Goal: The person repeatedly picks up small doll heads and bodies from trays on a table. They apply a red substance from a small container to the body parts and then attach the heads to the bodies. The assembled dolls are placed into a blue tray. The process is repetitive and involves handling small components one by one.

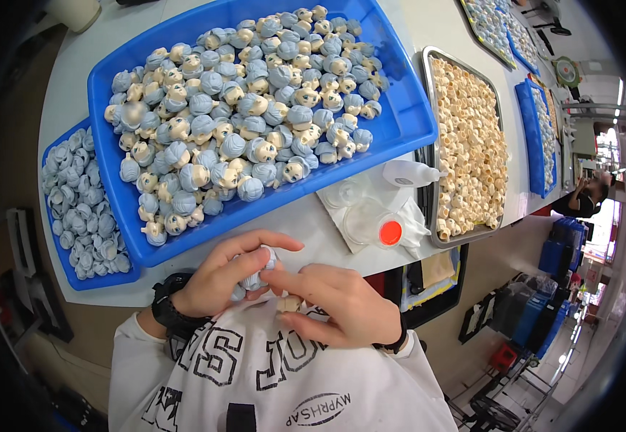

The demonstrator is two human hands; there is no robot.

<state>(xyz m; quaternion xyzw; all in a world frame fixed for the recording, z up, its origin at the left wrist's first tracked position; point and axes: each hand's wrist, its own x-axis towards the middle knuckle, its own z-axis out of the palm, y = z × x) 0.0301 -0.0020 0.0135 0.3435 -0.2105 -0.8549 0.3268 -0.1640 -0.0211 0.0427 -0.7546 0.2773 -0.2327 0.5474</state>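
Note:
Close to my body, my left hand (221, 276) is closed around light blue-grey doll hair pieces (267, 261). My right hand (347, 305) pinches a small cream doll head part (289, 304) between thumb and fingers, and its index fingertip touches the hair piece. Beyond my hands, a big blue tray (270, 191) is heaped with assembled doll heads (216, 119) with blue hair and painted eyes. A smaller blue tray (108, 279) at the left holds loose hair pieces (82, 209). To the right, cream parts (468, 144) fill a metal tray (443, 236).
Between the trays and me lie a white squeeze bottle (410, 173), a clear container (360, 219) and a red round piece (390, 232) on white sheeting. More blue trays (533, 144) line the table's far right. Another person (587, 198) is in the right background.

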